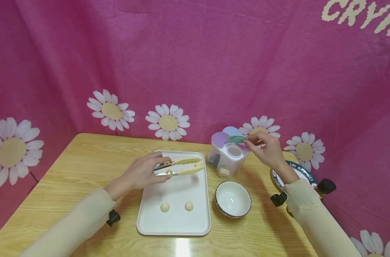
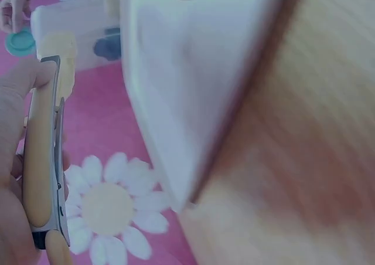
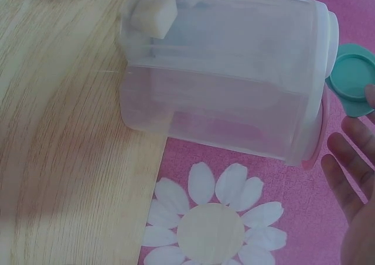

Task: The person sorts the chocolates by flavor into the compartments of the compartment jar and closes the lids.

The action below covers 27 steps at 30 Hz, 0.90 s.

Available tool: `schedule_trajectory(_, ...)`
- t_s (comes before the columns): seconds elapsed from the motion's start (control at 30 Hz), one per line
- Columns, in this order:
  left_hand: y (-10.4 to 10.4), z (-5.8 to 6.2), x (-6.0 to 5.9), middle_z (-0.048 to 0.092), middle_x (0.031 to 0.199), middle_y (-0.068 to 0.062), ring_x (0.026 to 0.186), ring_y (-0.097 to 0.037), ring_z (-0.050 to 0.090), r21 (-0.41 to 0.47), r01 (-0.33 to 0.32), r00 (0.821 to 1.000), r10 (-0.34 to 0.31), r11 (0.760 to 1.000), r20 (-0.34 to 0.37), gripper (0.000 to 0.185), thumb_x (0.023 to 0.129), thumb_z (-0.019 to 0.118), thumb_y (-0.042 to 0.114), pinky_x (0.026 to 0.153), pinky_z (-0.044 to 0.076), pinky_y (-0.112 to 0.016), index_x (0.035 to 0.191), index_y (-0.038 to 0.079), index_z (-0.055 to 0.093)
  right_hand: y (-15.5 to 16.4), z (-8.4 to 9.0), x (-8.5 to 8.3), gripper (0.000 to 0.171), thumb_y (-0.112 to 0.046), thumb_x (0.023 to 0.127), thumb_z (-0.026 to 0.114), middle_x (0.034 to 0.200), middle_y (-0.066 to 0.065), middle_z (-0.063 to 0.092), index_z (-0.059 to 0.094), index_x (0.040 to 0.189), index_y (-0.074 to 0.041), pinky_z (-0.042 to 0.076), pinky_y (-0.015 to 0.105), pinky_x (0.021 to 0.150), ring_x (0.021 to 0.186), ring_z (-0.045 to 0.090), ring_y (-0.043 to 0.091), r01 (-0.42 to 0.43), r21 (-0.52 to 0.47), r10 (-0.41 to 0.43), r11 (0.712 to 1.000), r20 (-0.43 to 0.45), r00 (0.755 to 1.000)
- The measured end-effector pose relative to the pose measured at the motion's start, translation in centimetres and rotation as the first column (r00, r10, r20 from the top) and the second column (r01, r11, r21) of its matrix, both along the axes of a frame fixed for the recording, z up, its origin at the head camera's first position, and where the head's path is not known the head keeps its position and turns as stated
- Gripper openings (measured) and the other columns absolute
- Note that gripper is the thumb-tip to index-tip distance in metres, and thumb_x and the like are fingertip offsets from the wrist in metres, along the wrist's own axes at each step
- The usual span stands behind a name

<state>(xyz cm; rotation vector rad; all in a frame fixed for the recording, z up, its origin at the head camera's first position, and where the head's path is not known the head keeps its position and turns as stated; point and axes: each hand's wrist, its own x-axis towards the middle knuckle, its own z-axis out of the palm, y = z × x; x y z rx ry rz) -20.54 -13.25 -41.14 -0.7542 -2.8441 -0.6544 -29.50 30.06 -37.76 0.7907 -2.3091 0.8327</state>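
My left hand grips a pair of tongs with yellow tips, held over the upper part of a white tray. A small pale piece shows between the tong tips. Two small cream-coloured balls lie on the lower half of the tray. At the clear container, my right hand pinches the raised green lid between thumb and finger. Below that lid a round opening is uncovered. Inside the container sits a pale block, and another section holds something dark.
A white bowl with a dark rim stands right of the tray, in front of the container. Behind my right wrist lies a round plate with lettering, partly hidden. A pink flowered cloth hangs behind the wooden table.
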Motion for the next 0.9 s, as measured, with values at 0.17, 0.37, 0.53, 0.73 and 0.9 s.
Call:
schedule_trajectory(0.17,1.7,1.5,-0.7,0.064,0.095,0.002,0.076,-0.010,0.050,0.024,0.052,0.996,-0.050,0.998,-0.070,0.046,0.086,0.085,0.040,0.063,0.041,-0.023,0.127,0.021,0.075,0.1,0.1,0.1,0.016,0.000,0.083,0.086,0.088,0.010,0.078,0.076,0.096,-0.002,0.061,0.024,0.068,0.080,0.061,-0.011,-0.004,0.003,0.004,1.000,-0.002,1.000)
schedule_trajectory(0.37,3.9,3.5,-1.7,0.072,0.113,-0.005,0.089,-0.017,0.064,0.038,0.084,0.990,-0.079,0.996,-0.112,0.050,0.087,0.083,0.041,0.069,0.050,-0.029,0.131,0.019,0.074,0.2,0.3,0.3,0.017,-0.002,0.083,0.086,0.090,0.010,0.078,0.077,0.097,-0.002,0.063,0.032,0.067,0.080,0.062,-0.009,0.000,0.012,0.000,1.000,0.008,1.000)
schedule_trajectory(0.53,5.8,5.1,-3.0,0.072,0.119,-0.009,0.098,-0.024,0.068,0.018,0.110,0.984,-0.106,0.994,-0.142,0.052,0.088,0.082,0.042,0.075,0.055,-0.037,0.133,0.019,0.073,0.3,0.2,0.3,0.016,-0.002,0.084,0.085,0.090,0.010,0.077,0.076,0.097,-0.002,0.060,0.020,0.069,0.080,0.062,-0.008,0.013,0.018,-0.014,1.000,0.010,1.000)
schedule_trajectory(0.73,7.9,6.1,-4.3,0.062,0.095,0.000,0.078,-0.013,0.052,-0.024,0.162,0.973,-0.164,0.987,-0.161,0.050,0.089,0.081,0.041,0.063,0.041,-0.024,0.133,0.019,0.073,0.3,0.2,0.4,0.016,-0.002,0.083,0.086,0.090,0.010,0.077,0.077,0.097,-0.003,0.061,0.024,0.069,0.080,0.062,-0.008,0.022,0.018,-0.022,1.000,0.009,1.000)
schedule_trajectory(0.9,8.9,6.4,-4.8,0.062,0.095,-0.003,0.075,-0.013,0.049,-0.042,0.172,0.975,-0.176,0.984,-0.132,0.054,0.090,0.081,0.041,0.059,0.035,-0.023,0.137,0.017,0.071,0.1,0.2,0.3,0.016,-0.003,0.084,0.086,0.090,0.009,0.077,0.077,0.097,-0.003,0.059,0.019,0.070,0.080,0.063,-0.006,0.010,0.020,-0.010,1.000,0.009,1.000)
